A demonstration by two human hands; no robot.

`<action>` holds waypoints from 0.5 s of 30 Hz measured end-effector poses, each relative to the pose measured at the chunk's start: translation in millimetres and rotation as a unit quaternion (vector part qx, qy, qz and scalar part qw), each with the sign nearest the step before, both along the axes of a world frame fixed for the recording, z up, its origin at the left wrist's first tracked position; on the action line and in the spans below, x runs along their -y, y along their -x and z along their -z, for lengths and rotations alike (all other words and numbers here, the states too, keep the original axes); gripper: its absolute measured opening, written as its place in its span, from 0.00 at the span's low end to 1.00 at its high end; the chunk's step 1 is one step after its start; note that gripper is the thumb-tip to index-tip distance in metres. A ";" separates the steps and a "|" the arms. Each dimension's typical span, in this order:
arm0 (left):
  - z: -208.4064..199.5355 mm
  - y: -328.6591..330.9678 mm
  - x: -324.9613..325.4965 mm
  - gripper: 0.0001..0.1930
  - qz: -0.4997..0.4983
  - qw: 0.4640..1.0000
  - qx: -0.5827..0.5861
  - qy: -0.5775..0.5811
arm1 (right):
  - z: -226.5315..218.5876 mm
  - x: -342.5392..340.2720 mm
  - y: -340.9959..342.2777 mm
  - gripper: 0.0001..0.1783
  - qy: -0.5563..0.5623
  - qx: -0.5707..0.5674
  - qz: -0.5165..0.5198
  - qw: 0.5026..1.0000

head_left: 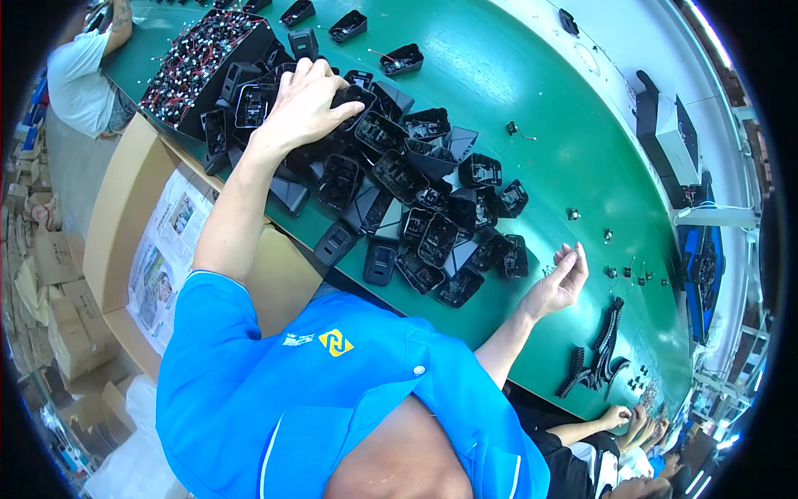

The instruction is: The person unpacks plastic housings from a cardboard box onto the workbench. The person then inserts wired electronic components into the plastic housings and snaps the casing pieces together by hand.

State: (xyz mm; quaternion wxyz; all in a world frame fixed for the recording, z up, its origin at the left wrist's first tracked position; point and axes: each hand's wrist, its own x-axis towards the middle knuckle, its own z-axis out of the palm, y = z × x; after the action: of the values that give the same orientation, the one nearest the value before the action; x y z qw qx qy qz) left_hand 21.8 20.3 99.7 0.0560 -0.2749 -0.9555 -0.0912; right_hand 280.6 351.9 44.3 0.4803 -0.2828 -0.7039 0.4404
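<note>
My left hand (307,104) reaches over the upper part of a heap of black plastic housings (436,237). Its thumb is stretched away from the bent fingers, and I see nothing held in it. The housings are hollow shells, some lying open side up and others face down. At the right of the heap, my right hand (559,289) hovers just above the green table (499,83). Its thumb and fingertips are brought together; whatever may be between them is too small to make out. Small parts (573,214) with short leads lie scattered beyond this hand.
A black bin (199,79) full of small wired parts stands at the far left. An open cardboard box (125,191) with newspaper abuts the table. Black strips (605,345) lie at right, near other people's hands (636,424). Another person (83,79) sits at upper left.
</note>
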 end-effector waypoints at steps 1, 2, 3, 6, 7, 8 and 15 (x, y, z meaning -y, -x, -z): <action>-2.3 -0.5 4.7 0.18 -0.002 1.000 -0.002 0.002 | 0.3 0.4 0.6 0.13 0.002 -0.002 -0.002 1.000; -5.8 -2.2 11.6 0.18 0.000 0.999 -0.003 -0.046 | 0.7 1.2 0.6 0.13 0.004 -0.002 -0.003 1.000; -9.7 -4.5 18.6 0.18 0.000 0.995 -0.003 -0.095 | 1.3 0.8 0.4 0.13 0.007 -0.001 -0.005 1.000; -29.5 -22.3 49.7 0.18 -0.071 0.959 0.027 -0.273 | 1.3 0.0 1.1 0.13 0.013 0.013 -0.005 1.000; -37.2 -31.7 64.0 0.18 -0.135 0.925 0.055 -0.352 | -1.3 0.8 -1.1 0.12 0.015 0.024 0.007 1.000; -32.0 -37.3 90.3 0.18 -0.160 0.924 0.050 -0.344 | -4.2 3.6 -0.5 0.12 0.013 0.026 0.018 0.999; 94.8 -82.6 248.4 0.17 -0.502 0.774 0.242 -0.300 | -6.9 -8.0 6.5 0.14 -0.028 0.036 0.015 0.999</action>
State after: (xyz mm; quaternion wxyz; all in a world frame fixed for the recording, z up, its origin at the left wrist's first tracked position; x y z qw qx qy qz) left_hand 104.5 -228.2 5.0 -0.0597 0.3052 -0.8642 -0.3956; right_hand 274.1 359.8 51.1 0.4692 -0.2956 -0.7281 0.4030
